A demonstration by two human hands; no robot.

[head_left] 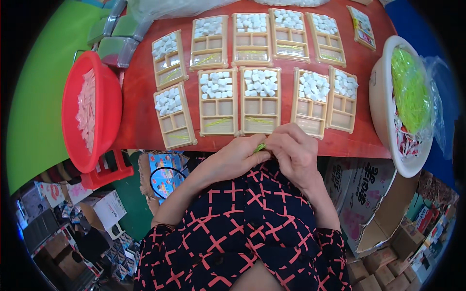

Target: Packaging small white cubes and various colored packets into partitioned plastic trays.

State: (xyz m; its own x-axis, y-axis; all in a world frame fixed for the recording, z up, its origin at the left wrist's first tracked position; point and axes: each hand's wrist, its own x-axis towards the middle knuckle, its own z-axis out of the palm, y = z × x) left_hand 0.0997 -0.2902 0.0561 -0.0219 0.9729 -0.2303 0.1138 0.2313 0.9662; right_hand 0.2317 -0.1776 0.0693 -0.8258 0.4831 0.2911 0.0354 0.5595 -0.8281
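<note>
Both hands meet at the table's front edge. My left hand (pixel 238 157) is closed round a small bunch of thin yellow-green sticks (pixel 260 147), which poke out between thumb and fingers. My right hand (pixel 295 149) pinches at the same bunch; its fingertips are partly hidden. Just beyond stands a beige compartment tray (pixel 260 126) with white cubes (pixel 260 82) at its far end and a few yellow-green sticks in its long near compartment. Several similar trays make two rows. In the front row's two right trays, including the near one (pixel 309 107), I see no sticks.
A red basin (pixel 115 111) of pale pink pieces stands left. At right, a white basin (pixel 378 92) holds a clear bag of yellow-green sticks (pixel 407 89) above red-and-white wrapped pieces. A small colourful packet (pixel 361 26) lies far right. Cardboard boxes (pixel 383 208) sit below the red table (pixel 133 92).
</note>
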